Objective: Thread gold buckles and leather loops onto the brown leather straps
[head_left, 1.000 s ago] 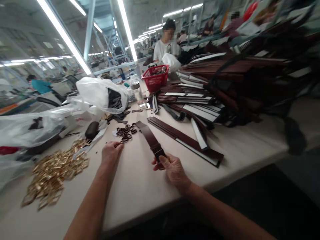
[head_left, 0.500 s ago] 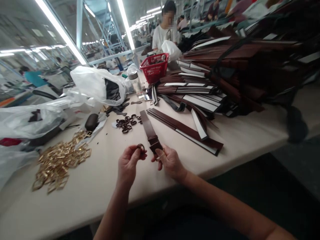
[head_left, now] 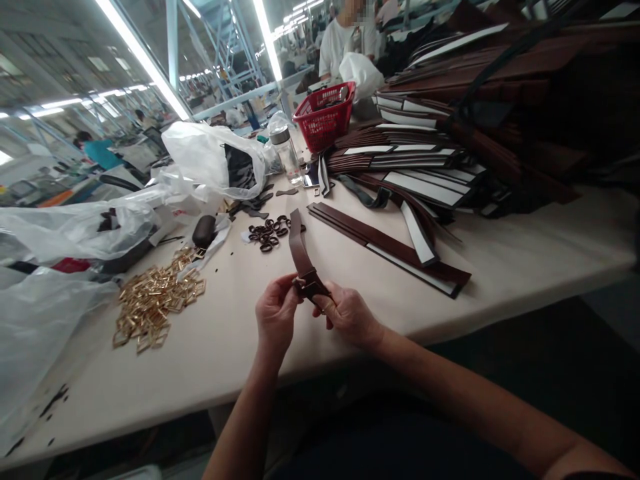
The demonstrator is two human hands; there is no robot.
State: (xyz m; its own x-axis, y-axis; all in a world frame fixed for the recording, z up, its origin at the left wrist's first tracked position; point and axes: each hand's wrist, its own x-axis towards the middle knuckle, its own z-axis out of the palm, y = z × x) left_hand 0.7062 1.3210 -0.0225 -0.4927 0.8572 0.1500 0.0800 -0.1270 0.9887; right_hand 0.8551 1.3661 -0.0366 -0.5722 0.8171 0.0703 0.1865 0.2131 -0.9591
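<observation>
A dark brown leather belt strap [head_left: 299,248] runs away from me over the table, its near end folded back. My right hand [head_left: 350,313] grips that folded end, thumb on top; a bit of metal shows by its fingers. My left hand [head_left: 277,308] is closed at the left edge of the fold, pinching a small brown leather loop against the strap; fingers partly hide the loop. Beyond my left hand lies a cluster of similar brown belt loops [head_left: 267,235]. To the left is a heap of gold rectangular buckles [head_left: 155,303].
More brown straps [head_left: 385,248] lie to the right, before a large pile of straps [head_left: 425,160]. Farther back stand a red basket [head_left: 325,123] and a glass bottle [head_left: 286,157]. White plastic bags [head_left: 200,150] crowd the left. A person [head_left: 345,40] is behind the basket.
My left hand has brought the small loop rightward from beside the strap to its folded end. My right hand keeps its grip on the strap. The view has shifted slightly.
</observation>
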